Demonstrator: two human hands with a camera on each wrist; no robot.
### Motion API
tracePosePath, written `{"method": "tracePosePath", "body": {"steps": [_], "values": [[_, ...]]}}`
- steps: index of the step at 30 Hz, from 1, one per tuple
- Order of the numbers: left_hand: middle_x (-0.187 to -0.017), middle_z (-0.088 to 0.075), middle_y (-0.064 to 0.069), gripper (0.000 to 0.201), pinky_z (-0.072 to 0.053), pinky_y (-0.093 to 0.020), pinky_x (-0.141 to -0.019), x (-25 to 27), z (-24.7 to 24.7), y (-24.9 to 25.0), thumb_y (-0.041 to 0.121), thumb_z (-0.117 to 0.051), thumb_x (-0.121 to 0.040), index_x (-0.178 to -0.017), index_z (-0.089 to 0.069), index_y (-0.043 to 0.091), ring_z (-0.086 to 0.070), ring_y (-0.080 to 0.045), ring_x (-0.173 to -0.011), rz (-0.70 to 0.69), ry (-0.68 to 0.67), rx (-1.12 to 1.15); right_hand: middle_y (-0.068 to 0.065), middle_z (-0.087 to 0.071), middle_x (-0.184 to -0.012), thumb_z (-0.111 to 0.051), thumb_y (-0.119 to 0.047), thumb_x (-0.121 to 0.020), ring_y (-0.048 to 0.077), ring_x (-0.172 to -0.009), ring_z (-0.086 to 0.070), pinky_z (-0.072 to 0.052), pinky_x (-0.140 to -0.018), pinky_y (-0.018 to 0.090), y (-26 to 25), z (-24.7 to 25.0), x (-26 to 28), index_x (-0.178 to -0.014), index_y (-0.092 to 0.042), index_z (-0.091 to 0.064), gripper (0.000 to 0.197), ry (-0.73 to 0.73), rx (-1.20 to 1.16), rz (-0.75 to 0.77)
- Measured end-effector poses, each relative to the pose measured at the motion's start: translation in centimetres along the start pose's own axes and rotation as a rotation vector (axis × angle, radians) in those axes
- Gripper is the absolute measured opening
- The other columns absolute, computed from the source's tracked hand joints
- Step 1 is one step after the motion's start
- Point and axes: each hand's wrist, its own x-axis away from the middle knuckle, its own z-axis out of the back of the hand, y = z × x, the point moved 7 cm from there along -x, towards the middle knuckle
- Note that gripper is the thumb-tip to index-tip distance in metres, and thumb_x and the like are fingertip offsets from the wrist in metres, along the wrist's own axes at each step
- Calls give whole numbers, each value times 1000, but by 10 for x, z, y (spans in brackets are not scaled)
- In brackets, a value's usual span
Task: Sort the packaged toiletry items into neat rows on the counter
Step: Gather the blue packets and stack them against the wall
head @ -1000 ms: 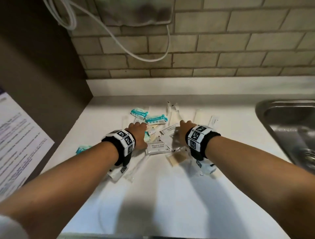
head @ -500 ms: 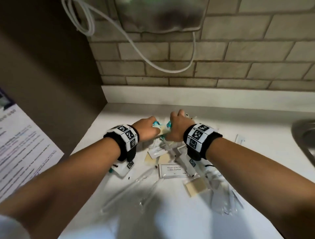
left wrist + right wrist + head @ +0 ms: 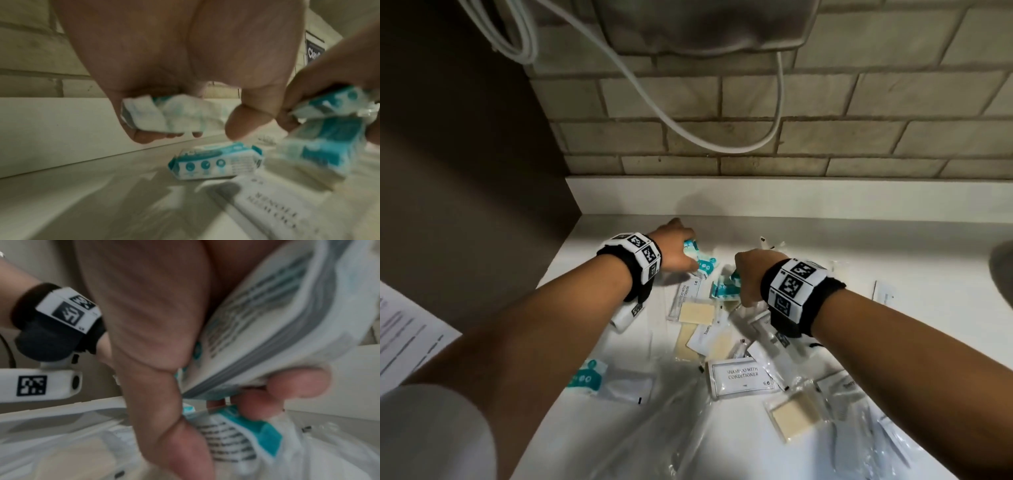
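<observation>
Packaged toiletries lie scattered on the white counter (image 3: 825,240). My left hand (image 3: 681,246) is near the back left and grips a teal-and-white wipe pack (image 3: 174,113) off the surface. Another wipe pack (image 3: 216,160) lies flat just below it, also seen in the head view (image 3: 706,268). My right hand (image 3: 743,281) is to the right and nearer, fingers curled round two teal wipe packs (image 3: 277,321), which show in the head view (image 3: 726,288) too. A shampoo sachet (image 3: 743,377) and wrapped soap squares (image 3: 796,419) lie in the pile below my right wrist.
A further teal pack (image 3: 587,375) lies at the near left. Clear-wrapped long items cover the near counter. A steel sink (image 3: 1003,270) is at the right edge, a printed sheet (image 3: 400,329) at the left. A brick wall with a hanging white cable (image 3: 722,144) stands behind.
Both hands were together over the teal packs; now they have parted. The left one has gone left toward the wall with a pack, the right one has drawn back holding packs.
</observation>
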Motion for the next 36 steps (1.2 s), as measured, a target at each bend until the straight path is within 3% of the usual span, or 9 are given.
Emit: {"method": "tracePosePath", "body": {"steps": [3, 5, 8, 10, 14, 20, 25, 30, 36], "values": [[-136, -45, -3, 84, -43, -35, -101, -13, -14, 2, 37, -79, -62, -137, -46, 22, -49, -26, -120, -51, -26, -59, 4, -67, -100, -71, -20, -73, 23, -83, -64, -48, -62, 28, 3, 12, 6, -110, -11, -58, 41, 72, -9, -16], [-130, -54, -3, 74, -47, -33, -95, -18, -21, 7, 36, -78, -65, -133, -51, 23, -55, -26, -114, -58, -57, -103, 4, -64, -106, -71, -23, -74, 25, -92, -64, -48, -66, 31, 3, 18, 11, -117, -11, -52, 48, 125, -31, -17], [-104, -64, -2, 42, -49, -30, -77, -15, -10, 10, 44, -77, -65, -99, -60, 27, -60, -25, -95, -82, 29, -137, 0, -59, -95, -72, -26, -76, 22, -84, -59, -51, -70, 32, -3, 18, 20, -120, -12, -45, 54, 136, -68, 1], [-89, -61, 3, 39, -50, -30, -72, -2, 3, 6, 56, -73, -63, -85, -55, 30, -59, -22, -86, -95, 95, -107, -2, -56, -89, -72, -30, -76, 20, -78, -55, -51, -69, 31, -10, 15, 26, -120, -13, -44, 55, 121, -61, 30], [-85, -61, 1, 44, -43, -27, -64, 42, 24, -13, 54, -71, -68, -96, -56, 23, -57, -20, -76, -52, 161, 17, 3, -61, -98, -74, -36, -74, 22, -83, -57, -47, -67, 31, -39, 3, 38, -119, -13, -44, 58, 65, -50, 129], [-93, -65, 3, 51, -47, -27, -68, 133, 10, -55, 55, -76, -68, -102, -51, 26, -59, -19, -78, 35, 12, 25, 2, -64, -102, -74, -41, -72, 21, -85, -60, -51, -72, 32, -78, -2, 51, -117, -16, -47, 59, 97, -117, 230], [-95, -59, 13, 75, -51, -29, -79, 196, -30, -91, 56, -86, -49, -112, -51, 35, -57, -14, -87, 148, -176, -47, -2, -60, -96, -75, -38, -69, 20, -84, -58, -51, -74, 31, -97, -2, 59, -114, -17, -50, 55, 67, -108, 239], [-104, -58, 8, 64, -50, -32, -83, 215, -50, -106, 43, -84, -54, -110, -56, 29, -56, -16, -94, 168, -142, -53, 1, -64, -104, -75, -36, -70, 20, -89, -61, -56, -79, 34, -127, 4, 60, -114, -18, -52, 53, 65, -110, 267], [-86, -61, 8, 44, -56, -30, -69, 219, -48, -120, 39, -72, -58, -97, -52, 36, -62, -18, -77, 219, -31, -51, 1, -64, -105, -73, -34, -71, 21, -91, -61, -54, -80, 35, -158, 4, 54, -114, -18, -53, 50, 75, -85, 274]]}}
